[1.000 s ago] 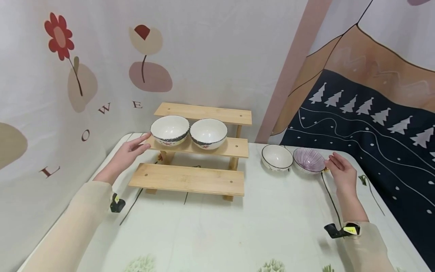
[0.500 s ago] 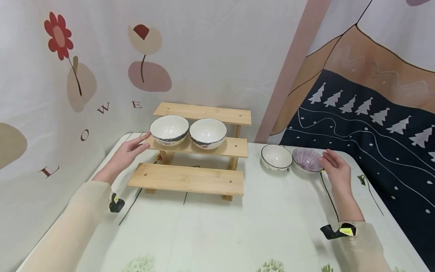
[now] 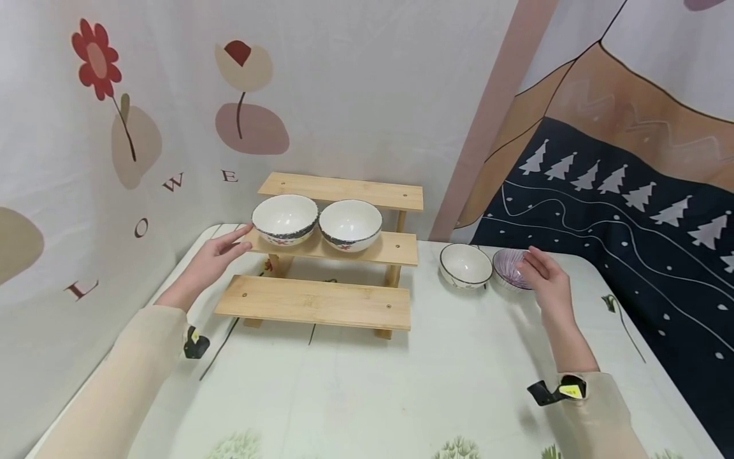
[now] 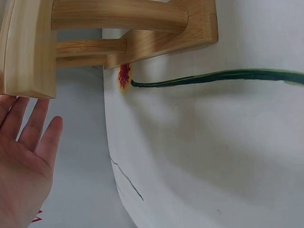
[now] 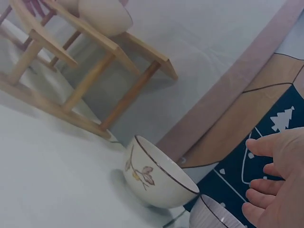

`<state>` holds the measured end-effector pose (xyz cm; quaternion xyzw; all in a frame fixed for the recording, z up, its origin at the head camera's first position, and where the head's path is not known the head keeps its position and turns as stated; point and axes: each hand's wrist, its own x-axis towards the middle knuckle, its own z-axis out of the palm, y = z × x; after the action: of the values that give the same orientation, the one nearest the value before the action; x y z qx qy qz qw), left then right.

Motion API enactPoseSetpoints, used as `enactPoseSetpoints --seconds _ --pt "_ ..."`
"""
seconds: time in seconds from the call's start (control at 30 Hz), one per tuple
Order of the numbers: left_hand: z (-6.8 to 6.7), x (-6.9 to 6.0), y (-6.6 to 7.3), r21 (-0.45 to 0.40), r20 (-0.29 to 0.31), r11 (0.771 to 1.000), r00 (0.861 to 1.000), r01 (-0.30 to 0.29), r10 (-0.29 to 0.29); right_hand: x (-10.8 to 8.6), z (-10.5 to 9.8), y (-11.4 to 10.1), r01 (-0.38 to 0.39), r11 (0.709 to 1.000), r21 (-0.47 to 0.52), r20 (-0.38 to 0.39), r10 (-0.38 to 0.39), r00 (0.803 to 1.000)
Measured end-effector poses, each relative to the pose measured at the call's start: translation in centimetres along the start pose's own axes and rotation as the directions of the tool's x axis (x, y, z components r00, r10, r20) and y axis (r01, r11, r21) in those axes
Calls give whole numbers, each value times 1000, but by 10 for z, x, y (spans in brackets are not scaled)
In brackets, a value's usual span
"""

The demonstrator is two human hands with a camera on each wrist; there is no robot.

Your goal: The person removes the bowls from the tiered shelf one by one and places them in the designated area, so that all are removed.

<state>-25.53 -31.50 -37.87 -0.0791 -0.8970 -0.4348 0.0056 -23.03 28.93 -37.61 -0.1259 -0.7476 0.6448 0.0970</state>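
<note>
My left hand touches the left end of the middle step of a three-step wooden shelf, its fingers nearly straight. On that step stand two white bowls with dark speckled rims, a left bowl and a right bowl. My right hand hovers in front of a purple-striped bowl, partly covering it, with relaxed fingers and nothing held. Beside that bowl on the table is a cream bowl with a brown rim and a leaf pattern. The left wrist view has the left fingers against the step's end.
A white tablecloth with printed plants covers the table. Patterned cloth hangs behind and to the left, and a dark blue cloth with white trees hangs at the right. The shelf's top step is close to the back cloth.
My right hand has moved left from the right side of the purple-striped bowl to in front of it. The left hand stays at the shelf, and the bowls have not moved.
</note>
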Motion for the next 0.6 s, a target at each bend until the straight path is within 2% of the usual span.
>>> enactPoseSetpoints --seconds 0.13,0.23,0.37,0.6 --pt "0 0 1 0 0 1000 1000 -4 4 -3 10 -3 35 999 -40 50 -33 998" --pt "0 0 1 6 -3 1000 1000 -4 4 -4 18 -5 55 992 -110 86 -46 995" --pt "1 0 1 11 -7 1000 1000 -5 5 -7 29 -10 64 988 -137 122 -47 991" --pt "1 -1 1 13 -3 1000 1000 4 -3 -11 49 -20 55 995 -79 185 -39 982"
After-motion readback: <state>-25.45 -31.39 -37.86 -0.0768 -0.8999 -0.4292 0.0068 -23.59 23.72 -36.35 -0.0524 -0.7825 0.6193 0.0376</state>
